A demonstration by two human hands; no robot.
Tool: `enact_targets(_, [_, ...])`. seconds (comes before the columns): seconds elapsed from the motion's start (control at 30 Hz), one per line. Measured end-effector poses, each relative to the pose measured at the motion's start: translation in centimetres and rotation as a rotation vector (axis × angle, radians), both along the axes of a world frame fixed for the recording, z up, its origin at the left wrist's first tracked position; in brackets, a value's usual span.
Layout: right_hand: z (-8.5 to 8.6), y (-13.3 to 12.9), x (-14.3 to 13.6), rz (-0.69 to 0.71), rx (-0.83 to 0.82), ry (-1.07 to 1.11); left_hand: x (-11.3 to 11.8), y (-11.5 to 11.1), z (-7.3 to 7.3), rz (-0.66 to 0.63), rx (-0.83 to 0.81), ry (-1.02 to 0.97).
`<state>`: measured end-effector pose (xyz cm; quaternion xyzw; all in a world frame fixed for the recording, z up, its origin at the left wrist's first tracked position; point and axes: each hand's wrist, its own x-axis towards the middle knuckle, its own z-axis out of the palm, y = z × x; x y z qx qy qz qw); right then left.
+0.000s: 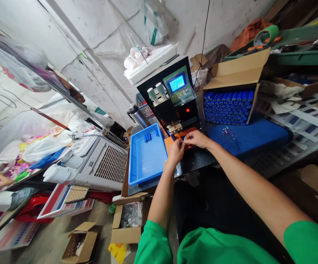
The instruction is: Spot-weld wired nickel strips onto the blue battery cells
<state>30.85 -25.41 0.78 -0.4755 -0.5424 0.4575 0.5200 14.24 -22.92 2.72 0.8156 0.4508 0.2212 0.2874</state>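
My left hand (176,151) and my right hand (197,139) meet just below the metal electrode head (174,127) of a black spot welder (186,110). Both have their fingertips pinched together, nearly touching each other. Whatever lies between the fingers is too small to make out. An orange work plate (169,142) shows under and behind the hands. To the left, a blue tray (148,161) bears several blue cylindrical battery cells (147,137). Right of my right hand, small connectors with thin wires (227,134) lie on a blue surface (252,135).
An open cardboard box (236,75) packed with blue cells stands behind on the right. A steel flask (138,115) is beyond the tray. Left are a grey air cooler (104,161) and floor boxes (127,234). Another person's arm (0,180) shows at far left.
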Motion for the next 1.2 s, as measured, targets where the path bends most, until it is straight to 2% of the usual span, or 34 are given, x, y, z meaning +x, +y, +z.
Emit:
enact_targets(0.13, [0.2,-0.2,-0.1,-0.013,0.006,-0.009,-0.1,0.0,-0.3,-0.014,0.006,-0.036])
enact_targets(0.3, [0.0,-0.4,-0.2,-0.296,0.011,0.157,0.4,-0.7,-0.9,0.065,0.191,-0.144])
enact_targets(0.4, [-0.2,-0.2,-0.3,-0.377,0.008,0.235,1.3,-0.8,-1.0,0.073,0.270,-0.058])
enact_targets(0.57, [-0.7,0.4,-0.8,-0.463,0.057,0.151,2.7,-0.7,-0.9,0.146,0.223,0.085])
enact_targets(0.67, [-0.7,0.3,-1.0,-0.461,0.089,0.114,2.7,-1.0,-1.2,0.183,0.246,0.039])
enact_targets(0.77, [-0.3,-0.2,-0.8,-0.402,0.090,0.112,2.4,-1.4,-1.6,0.235,0.289,-0.084])
enact_targets(1.0, [0.5,-0.7,0.1,-0.169,-0.086,0.298,1.3,-1.7,-1.7,0.251,0.313,-0.225])
enact_targets(1.2, [0.5,-0.1,-0.1,-0.220,-0.091,0.307,0.8,-1.7,-0.9,0.241,0.182,-0.249])
